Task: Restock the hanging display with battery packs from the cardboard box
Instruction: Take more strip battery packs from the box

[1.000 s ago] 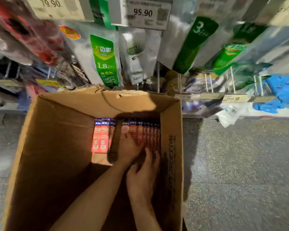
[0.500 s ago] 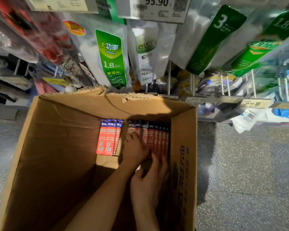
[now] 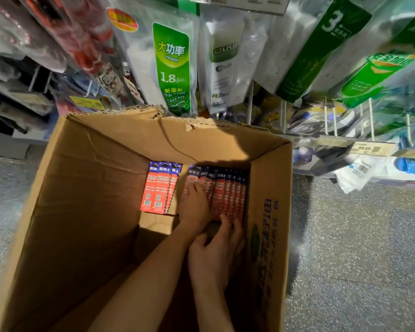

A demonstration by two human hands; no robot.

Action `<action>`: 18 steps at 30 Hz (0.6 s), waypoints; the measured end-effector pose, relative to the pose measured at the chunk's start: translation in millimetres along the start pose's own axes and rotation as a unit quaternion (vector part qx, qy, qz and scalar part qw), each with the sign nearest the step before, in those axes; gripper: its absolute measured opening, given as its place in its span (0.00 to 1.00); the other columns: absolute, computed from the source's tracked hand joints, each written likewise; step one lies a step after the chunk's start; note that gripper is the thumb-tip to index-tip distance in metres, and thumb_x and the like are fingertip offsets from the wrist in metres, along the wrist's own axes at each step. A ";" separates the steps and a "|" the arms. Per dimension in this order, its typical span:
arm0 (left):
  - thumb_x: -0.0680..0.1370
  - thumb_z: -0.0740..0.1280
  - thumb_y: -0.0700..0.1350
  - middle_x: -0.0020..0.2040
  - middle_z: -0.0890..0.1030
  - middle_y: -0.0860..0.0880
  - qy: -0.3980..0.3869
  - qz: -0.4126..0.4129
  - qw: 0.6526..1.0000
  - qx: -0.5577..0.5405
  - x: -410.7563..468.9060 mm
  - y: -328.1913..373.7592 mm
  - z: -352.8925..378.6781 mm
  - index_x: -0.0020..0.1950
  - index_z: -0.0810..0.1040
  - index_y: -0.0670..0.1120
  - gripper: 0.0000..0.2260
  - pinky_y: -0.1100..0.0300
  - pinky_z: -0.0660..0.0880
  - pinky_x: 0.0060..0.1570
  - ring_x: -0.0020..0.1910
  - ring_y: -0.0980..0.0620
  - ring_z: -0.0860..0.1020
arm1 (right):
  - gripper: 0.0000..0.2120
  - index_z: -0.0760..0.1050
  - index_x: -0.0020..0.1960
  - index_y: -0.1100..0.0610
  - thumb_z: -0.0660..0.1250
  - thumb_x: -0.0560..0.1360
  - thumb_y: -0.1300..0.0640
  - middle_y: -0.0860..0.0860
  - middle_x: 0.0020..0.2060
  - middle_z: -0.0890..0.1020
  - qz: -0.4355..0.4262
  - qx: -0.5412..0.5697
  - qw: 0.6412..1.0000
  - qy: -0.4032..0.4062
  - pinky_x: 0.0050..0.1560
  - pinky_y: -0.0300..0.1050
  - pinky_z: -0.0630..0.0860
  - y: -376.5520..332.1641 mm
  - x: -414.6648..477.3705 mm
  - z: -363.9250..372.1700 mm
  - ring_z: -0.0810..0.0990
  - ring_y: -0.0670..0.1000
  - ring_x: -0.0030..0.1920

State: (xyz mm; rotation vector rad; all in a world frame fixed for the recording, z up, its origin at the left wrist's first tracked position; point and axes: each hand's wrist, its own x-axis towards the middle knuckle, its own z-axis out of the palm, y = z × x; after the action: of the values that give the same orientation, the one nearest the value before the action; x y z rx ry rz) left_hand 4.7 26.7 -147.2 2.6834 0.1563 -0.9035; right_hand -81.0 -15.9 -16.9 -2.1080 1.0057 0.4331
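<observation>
Since half a second ago: both my hands stay put; right thumb has spread leftward. Cardboard box [image 3: 86,212] open-topped. Battery packs [image 3: 228,192] stand on edge on its floor at the far wall, long axis away from me, blue ends far. My left hand [image 3: 194,209] lies on the row, fingers bent in; whether it pinches a pack, I cannot tell. My right hand [image 3: 213,257], fingers nearly straight, touches the near ends.
</observation>
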 end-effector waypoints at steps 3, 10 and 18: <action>0.80 0.67 0.50 0.71 0.69 0.40 0.001 -0.011 0.999 -0.051 -1.4 -10.8 -6.9 0.72 0.64 0.42 0.24 0.44 0.74 0.58 0.66 0.38 0.73 | 0.31 0.61 0.76 0.44 0.66 0.75 0.51 0.46 0.78 0.56 0.027 -0.034 0.999 -0.011 0.77 0.54 0.54 -1.1 -2.0 7.1 0.51 0.51 0.78; 0.76 0.70 0.54 0.75 0.70 0.46 -0.004 0.038 0.968 -0.248 -31.3 -23.1 -41.4 0.79 0.62 0.50 0.34 0.52 0.70 0.69 0.71 0.44 0.73 | 0.30 0.61 0.77 0.48 0.64 0.76 0.50 0.48 0.77 0.59 0.012 -0.082 0.994 -0.069 0.76 0.54 0.56 -4.0 -0.5 -0.2 0.53 0.53 0.78; 0.76 0.73 0.47 0.67 0.77 0.47 -0.004 0.012 0.961 -0.277 -149.4 -49.4 -116.4 0.72 0.74 0.48 0.25 0.67 0.66 0.58 0.68 0.48 0.75 | 0.19 0.76 0.65 0.49 0.68 0.75 0.51 0.48 0.60 0.79 0.011 0.162 0.973 -0.166 0.66 0.47 0.71 -24.6 -41.1 -28.8 0.75 0.50 0.64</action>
State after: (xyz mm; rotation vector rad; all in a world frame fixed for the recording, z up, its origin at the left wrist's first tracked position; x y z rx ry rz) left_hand -57.4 109.8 18.8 2.1559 0.3219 -0.7303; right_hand -88.5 -5.9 37.6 -1.6674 0.8406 0.5685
